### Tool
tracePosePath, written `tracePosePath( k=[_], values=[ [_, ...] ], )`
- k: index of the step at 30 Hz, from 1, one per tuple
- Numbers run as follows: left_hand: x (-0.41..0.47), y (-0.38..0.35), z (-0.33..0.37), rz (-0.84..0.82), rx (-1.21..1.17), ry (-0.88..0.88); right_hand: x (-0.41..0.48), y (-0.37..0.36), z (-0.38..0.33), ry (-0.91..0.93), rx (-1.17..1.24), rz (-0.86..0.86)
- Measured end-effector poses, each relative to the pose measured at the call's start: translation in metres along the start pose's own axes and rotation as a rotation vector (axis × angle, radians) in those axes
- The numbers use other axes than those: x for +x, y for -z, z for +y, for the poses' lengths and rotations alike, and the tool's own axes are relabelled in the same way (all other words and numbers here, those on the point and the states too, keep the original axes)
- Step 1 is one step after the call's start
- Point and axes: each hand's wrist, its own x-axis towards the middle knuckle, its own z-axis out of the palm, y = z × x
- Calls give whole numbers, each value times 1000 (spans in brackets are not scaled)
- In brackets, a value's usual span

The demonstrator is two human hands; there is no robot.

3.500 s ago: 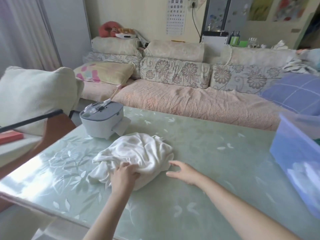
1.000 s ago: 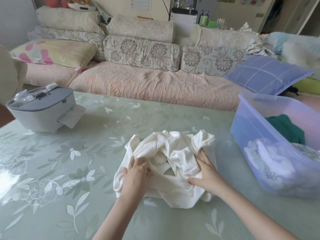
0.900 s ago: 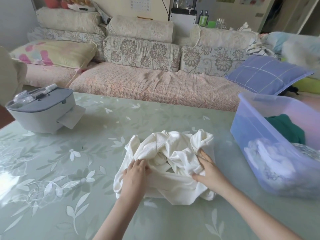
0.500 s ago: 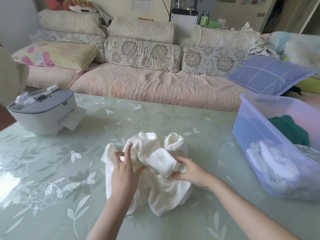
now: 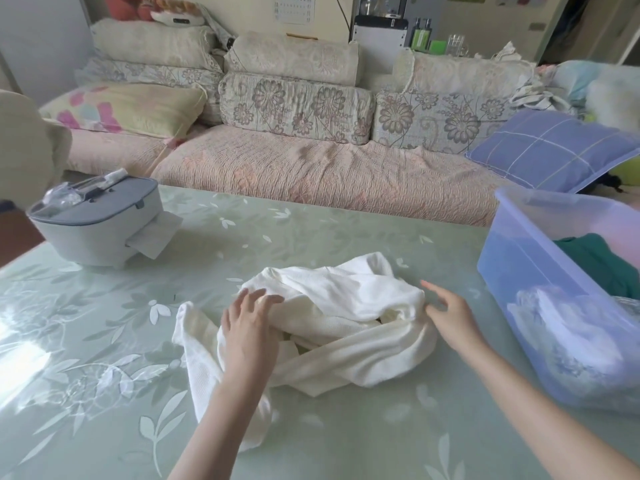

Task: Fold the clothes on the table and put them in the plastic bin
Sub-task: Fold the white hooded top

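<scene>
A crumpled white garment (image 5: 339, 317) lies in a loose heap near the middle of the green glass table (image 5: 104, 341), one long part trailing toward me. My left hand (image 5: 251, 327) rests flat on the heap's left side, fingers spread. My right hand (image 5: 450, 315) is at the heap's right edge with fingers extended; it touches the cloth at most lightly and holds nothing. The translucent blue plastic bin (image 5: 512, 258) stands at the right, tilted, with green and pale clothes inside.
A grey tissue box (image 5: 100, 223) with a sheet sticking out stands at the table's back left. A sofa (image 5: 311, 168) with cushions runs behind the table. A cream chair back (image 5: 24, 147) is at the left edge.
Both hands gripped and lifted the bunched garment half a second ago; now they have let go, and the cloth lies lower and spread wider on the table.
</scene>
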Motion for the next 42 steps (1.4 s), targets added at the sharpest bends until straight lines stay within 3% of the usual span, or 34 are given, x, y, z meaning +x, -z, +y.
tracePosePath(
  k=[2,6,8,11,15,20,25,28,31,33,35,37,39,42],
  values=[
    [5,0,9,-122,11,-71,-13,-9,-6,105,-4,-120],
    [15,-7,4,-399,134,-102,-46,-33,-3,462,-275,53],
    [17,-9,3,-414,143,-75,-54,-43,-3,583,-485,-83],
    [16,-9,3,-368,156,-53,-40,-48,-2,445,-666,-260],
    [14,-8,6,-336,181,-31,10,-33,-2,226,-462,-97],
    [12,-3,13,-347,241,-27,58,-10,-22,125,-277,-168],
    [13,-4,21,-274,217,-32,73,-27,-39,201,-325,-294],
    [15,-4,23,-334,253,-12,75,-33,-37,224,-357,-317],
    [12,-6,15,-436,249,-7,61,-28,-31,279,-560,-188],
    [14,-5,13,-467,244,-38,29,-28,-27,478,-479,-140],
    [19,-7,16,-474,217,-127,-15,-31,-22,564,-376,-359],
    [19,-12,22,-477,171,-219,-44,-38,-7,625,-444,-491],
    [16,-15,27,-463,124,-246,-50,-39,7,694,-461,-411],
    [14,-15,30,-394,56,-244,-42,-26,12,643,-372,-332]
  ],
)
